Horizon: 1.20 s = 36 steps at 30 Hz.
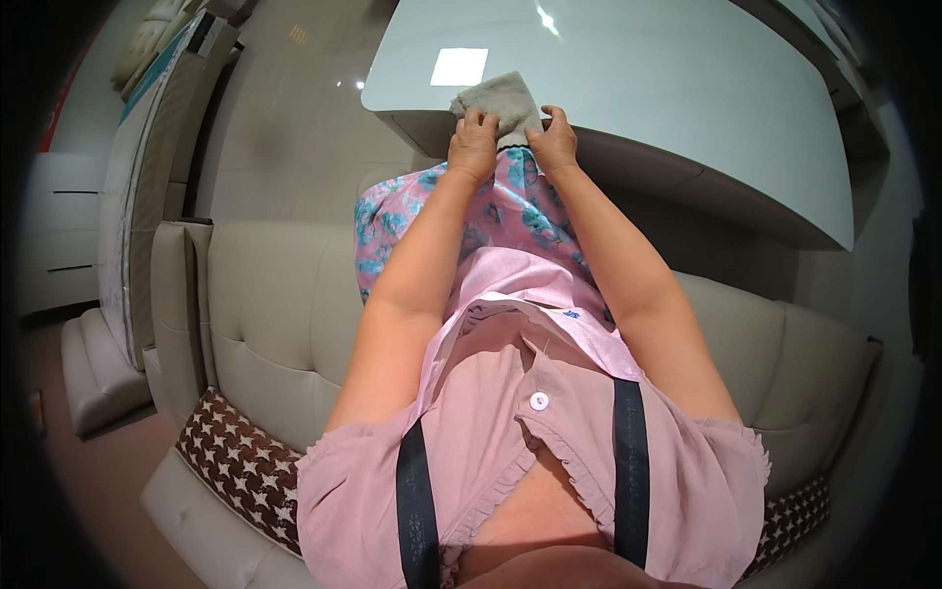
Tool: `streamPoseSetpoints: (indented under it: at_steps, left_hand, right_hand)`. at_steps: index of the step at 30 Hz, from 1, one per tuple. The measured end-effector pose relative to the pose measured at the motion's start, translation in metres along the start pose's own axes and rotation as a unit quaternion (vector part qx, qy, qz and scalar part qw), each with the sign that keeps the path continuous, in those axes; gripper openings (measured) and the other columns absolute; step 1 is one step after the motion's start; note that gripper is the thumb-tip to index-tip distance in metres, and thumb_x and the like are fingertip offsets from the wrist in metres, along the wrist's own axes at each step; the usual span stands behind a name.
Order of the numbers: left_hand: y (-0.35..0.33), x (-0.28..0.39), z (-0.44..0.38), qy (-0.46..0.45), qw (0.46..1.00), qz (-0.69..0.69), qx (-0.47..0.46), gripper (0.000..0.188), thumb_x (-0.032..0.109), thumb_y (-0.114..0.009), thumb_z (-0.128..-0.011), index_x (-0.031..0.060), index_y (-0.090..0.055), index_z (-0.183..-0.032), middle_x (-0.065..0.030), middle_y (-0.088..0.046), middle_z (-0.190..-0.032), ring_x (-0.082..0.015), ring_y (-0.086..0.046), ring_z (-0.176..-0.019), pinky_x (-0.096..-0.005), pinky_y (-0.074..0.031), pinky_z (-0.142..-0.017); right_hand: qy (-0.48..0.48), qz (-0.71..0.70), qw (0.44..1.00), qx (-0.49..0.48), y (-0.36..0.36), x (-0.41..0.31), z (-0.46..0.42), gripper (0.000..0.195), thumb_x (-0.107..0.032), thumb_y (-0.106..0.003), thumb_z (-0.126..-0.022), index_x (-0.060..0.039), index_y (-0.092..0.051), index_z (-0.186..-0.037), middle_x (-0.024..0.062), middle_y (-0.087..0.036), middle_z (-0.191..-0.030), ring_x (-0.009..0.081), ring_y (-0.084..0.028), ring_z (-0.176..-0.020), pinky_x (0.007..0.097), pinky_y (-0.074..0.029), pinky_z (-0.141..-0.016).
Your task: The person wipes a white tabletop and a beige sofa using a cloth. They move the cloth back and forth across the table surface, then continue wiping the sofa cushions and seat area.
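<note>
A folded grey-beige cloth (pixel 508 99) lies over the near edge of a glossy pale table (pixel 625 73), partly on its top. My left hand (pixel 475 143) rests on the cloth's left part, fingers bent over it. At the cloth's right lower edge is my right hand (pixel 553 140), its thumb against the cloth and its index finger lifted apart. Whether the right fingers pinch the cloth cannot be told. Below both hands spreads a pink apron with blue flowers (pixel 522 199).
Behind and beneath me stands a beige tufted sofa (pixel 272 287). A brown patterned cushion (pixel 239 464) leans at the left, another (pixel 795 515) at the right. An upright mattress (pixel 158 177) stands at the far left, near white drawers (pixel 66 228). The table's edge overhangs its dark base.
</note>
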<state>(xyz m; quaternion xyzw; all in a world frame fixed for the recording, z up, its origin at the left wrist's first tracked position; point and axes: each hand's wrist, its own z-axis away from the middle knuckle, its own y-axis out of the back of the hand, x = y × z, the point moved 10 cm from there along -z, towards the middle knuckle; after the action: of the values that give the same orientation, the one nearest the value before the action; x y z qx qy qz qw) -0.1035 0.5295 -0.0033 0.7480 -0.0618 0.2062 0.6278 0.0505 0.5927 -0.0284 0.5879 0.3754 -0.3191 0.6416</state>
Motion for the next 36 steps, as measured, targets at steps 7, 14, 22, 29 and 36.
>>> streamPoseSetpoints:
  at_steps: [7,14,22,29,36]
  left_hand:
    - [0.014,0.011,0.017,0.007,0.985,0.171,-0.012,0.033,0.011,-0.073,-0.076,0.0072,-0.066,-0.108,-0.0128,-0.066,-0.105,-0.0357,-0.063,-0.098,-0.0391,-0.051,-0.089]
    - [0.085,0.027,0.049,0.095,0.796,0.597,0.017,0.019,0.006,-0.060,-0.094,-0.0035,-0.065,-0.110,-0.0041,-0.068,-0.097,-0.0086,-0.062,-0.086,-0.0243,-0.052,-0.075]
    - [0.095,0.040,0.078,0.148,0.656,0.740,0.004,0.015,0.009,-0.059,-0.097,0.0015,-0.062,-0.109,-0.0039,-0.066,-0.097,-0.0098,-0.063,-0.085,-0.0253,-0.053,-0.074]
    - [0.090,0.050,0.089,0.158,0.655,0.739,-0.025,0.015,0.015,-0.061,-0.097,0.0029,-0.061,-0.106,-0.0014,-0.064,-0.094,-0.0077,-0.058,-0.080,-0.0235,-0.051,-0.071]
    - [0.107,0.041,0.096,0.114,0.713,0.692,-0.022,0.014,0.015,-0.064,-0.096,0.0036,-0.064,-0.105,0.0018,-0.064,-0.089,-0.0051,-0.055,-0.079,-0.0210,-0.046,-0.070]
  right_hand:
    - [-0.110,-0.413,0.897,-0.112,-0.012,-0.022,0.012,0.045,0.003,-0.066,-0.078,0.0009,-0.051,-0.121,0.0088,-0.061,-0.096,0.0169,-0.065,-0.084,0.0305,-0.058,-0.069]
    - [-0.060,-0.535,0.820,-0.193,0.050,-0.092,0.043,0.036,-0.008,-0.067,-0.091,-0.0005,-0.053,-0.123,0.0066,-0.063,-0.101,0.0123,-0.064,-0.086,0.0280,-0.056,-0.080]
    - [0.115,-0.300,0.915,-0.246,0.064,-0.130,0.107,0.036,-0.004,-0.075,-0.082,-0.0029,-0.059,-0.113,0.0015,-0.059,-0.090,0.0098,-0.057,-0.076,0.0258,-0.051,-0.072]
    - [0.266,-0.129,0.942,-0.160,0.078,-0.152,0.127,0.041,0.007,-0.069,-0.074,-0.0040,-0.059,-0.112,0.0062,-0.057,-0.094,0.0171,-0.061,-0.082,0.0269,-0.052,-0.072]
    - [0.076,-0.309,0.911,-0.262,0.081,-0.128,0.108,0.016,0.007,-0.058,-0.087,-0.0004,-0.062,-0.100,-0.0006,-0.062,-0.088,0.0044,-0.058,-0.082,0.0203,-0.049,-0.071]
